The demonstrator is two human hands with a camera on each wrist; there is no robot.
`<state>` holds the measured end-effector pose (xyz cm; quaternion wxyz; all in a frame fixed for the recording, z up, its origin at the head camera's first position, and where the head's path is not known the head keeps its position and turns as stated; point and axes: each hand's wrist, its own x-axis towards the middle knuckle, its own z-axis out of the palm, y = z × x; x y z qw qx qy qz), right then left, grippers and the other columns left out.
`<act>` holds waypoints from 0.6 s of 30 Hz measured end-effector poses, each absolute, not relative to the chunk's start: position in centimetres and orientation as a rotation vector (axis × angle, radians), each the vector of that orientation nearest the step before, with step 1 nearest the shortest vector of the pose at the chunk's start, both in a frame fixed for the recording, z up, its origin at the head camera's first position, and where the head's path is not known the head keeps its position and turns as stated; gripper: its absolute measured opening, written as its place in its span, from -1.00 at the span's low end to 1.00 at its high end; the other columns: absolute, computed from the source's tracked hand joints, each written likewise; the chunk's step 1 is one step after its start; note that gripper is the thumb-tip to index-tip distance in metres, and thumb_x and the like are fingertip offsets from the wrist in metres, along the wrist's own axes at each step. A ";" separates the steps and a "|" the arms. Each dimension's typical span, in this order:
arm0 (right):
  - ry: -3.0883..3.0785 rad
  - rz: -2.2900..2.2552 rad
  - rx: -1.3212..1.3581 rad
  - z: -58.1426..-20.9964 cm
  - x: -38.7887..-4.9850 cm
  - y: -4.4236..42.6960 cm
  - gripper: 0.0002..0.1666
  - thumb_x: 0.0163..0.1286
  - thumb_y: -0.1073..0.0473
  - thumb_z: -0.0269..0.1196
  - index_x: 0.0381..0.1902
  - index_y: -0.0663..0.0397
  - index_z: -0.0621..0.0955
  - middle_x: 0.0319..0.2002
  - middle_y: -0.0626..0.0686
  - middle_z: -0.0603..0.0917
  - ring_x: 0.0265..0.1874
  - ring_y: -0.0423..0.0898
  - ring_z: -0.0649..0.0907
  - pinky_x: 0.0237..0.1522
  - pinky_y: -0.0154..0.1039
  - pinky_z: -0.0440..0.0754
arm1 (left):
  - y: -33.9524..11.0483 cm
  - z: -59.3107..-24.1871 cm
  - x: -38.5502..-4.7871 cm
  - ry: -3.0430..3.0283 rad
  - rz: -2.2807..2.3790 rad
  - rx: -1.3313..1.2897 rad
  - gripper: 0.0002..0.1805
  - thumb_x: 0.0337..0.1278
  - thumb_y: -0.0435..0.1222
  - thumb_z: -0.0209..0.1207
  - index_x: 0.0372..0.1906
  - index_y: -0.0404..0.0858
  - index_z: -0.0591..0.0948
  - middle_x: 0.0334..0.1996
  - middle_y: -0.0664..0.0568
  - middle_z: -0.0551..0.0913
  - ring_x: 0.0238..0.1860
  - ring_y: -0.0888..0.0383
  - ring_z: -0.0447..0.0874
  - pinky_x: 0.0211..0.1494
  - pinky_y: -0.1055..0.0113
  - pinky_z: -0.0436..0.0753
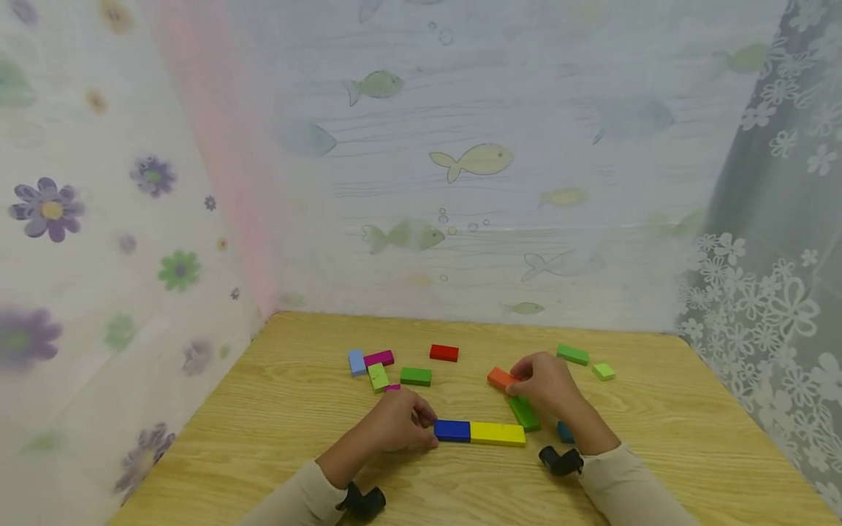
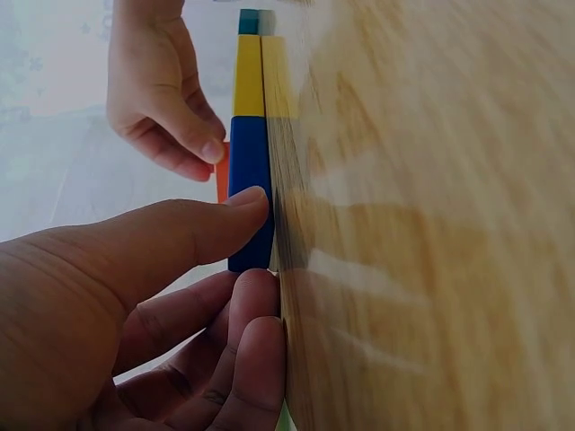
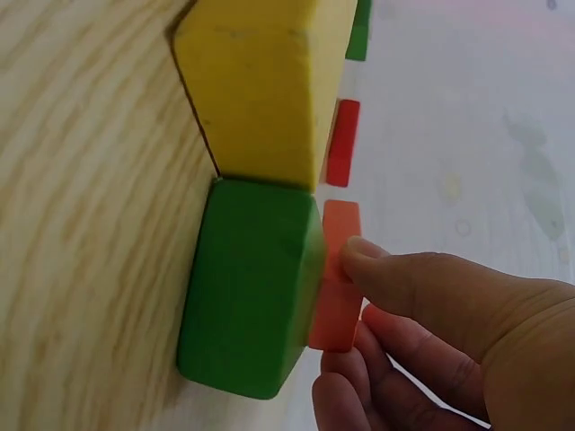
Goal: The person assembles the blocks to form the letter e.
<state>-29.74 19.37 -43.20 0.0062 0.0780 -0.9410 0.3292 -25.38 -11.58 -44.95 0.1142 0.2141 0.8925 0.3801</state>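
Observation:
In the head view my left hand [image 1: 398,421] is at the left end of a dark blue block [image 1: 452,431], its thumb and fingers gripping that end. The blue block meets a longer yellow block [image 1: 498,434] end to end. My right hand [image 1: 544,380] pinches an orange block [image 1: 502,379] behind the row, with the thumb [image 3: 368,256] on it in the right wrist view. A green block [image 1: 524,413] lies at a slant and touches the yellow block's right end. A teal block [image 1: 566,432] is partly hidden by my right wrist.
On the wooden table [image 1: 316,453], behind my left hand, lie a light blue block [image 1: 357,362], magenta blocks [image 1: 379,358] and a lime block [image 1: 378,378]. Farther back are a red block [image 1: 444,353], green blocks [image 1: 416,377] and a lime piece [image 1: 603,372]. Patterned curtains [image 1: 421,183] surround the table.

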 end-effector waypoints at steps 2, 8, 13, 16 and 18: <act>-2.945 1.027 0.249 -43.3 -29.7 19.3 -0.71 0.21 0.19 0.54 -0.11 0.13 0.78 -0.17 0.04 0.78 -0.18 -0.05 0.71 -0.11 -0.07 0.72 | -11.6 -45.0 -25.3 2.619 1.112 0.625 -0.68 -0.10 -0.21 0.62 -0.17 -0.14 0.83 -0.31 0.24 0.75 -0.29 0.31 0.65 -0.19 0.37 0.66; -2.935 1.036 0.269 -43.1 -29.5 19.0 -0.71 0.19 0.20 0.55 -0.14 0.15 0.79 -0.19 0.05 0.78 -0.20 -0.04 0.71 -0.11 -0.07 0.72 | -11.6 -45.0 -25.3 2.624 1.106 0.629 -0.69 -0.09 -0.20 0.61 -0.17 -0.15 0.82 -0.31 0.24 0.75 -0.29 0.32 0.65 -0.19 0.39 0.66; -2.925 1.039 0.272 -43.3 -29.6 18.8 -0.72 0.17 0.20 0.56 -0.16 0.14 0.79 -0.21 0.03 0.78 -0.22 -0.07 0.71 -0.11 -0.08 0.72 | -11.5 -44.9 -25.1 2.630 1.105 0.625 -0.69 -0.08 -0.20 0.61 -0.17 -0.16 0.82 -0.31 0.24 0.76 -0.29 0.33 0.64 -0.19 0.39 0.66; -2.925 1.036 0.276 -43.6 -29.6 18.9 -0.70 0.16 0.20 0.57 -0.15 0.15 0.79 -0.21 0.02 0.78 -0.23 -0.08 0.70 -0.12 -0.09 0.72 | -11.5 -44.9 -25.1 2.632 1.103 0.623 -0.68 -0.09 -0.21 0.61 -0.17 -0.17 0.82 -0.31 0.23 0.76 -0.29 0.33 0.64 -0.19 0.39 0.66; -2.926 1.038 0.268 -43.7 -29.6 18.9 -0.69 0.15 0.20 0.57 -0.15 0.14 0.79 -0.21 0.02 0.78 -0.22 -0.09 0.70 -0.12 -0.09 0.72 | -11.5 -44.9 -25.2 2.631 1.103 0.625 -0.68 -0.09 -0.20 0.61 -0.17 -0.17 0.82 -0.32 0.24 0.76 -0.30 0.33 0.64 -0.19 0.39 0.66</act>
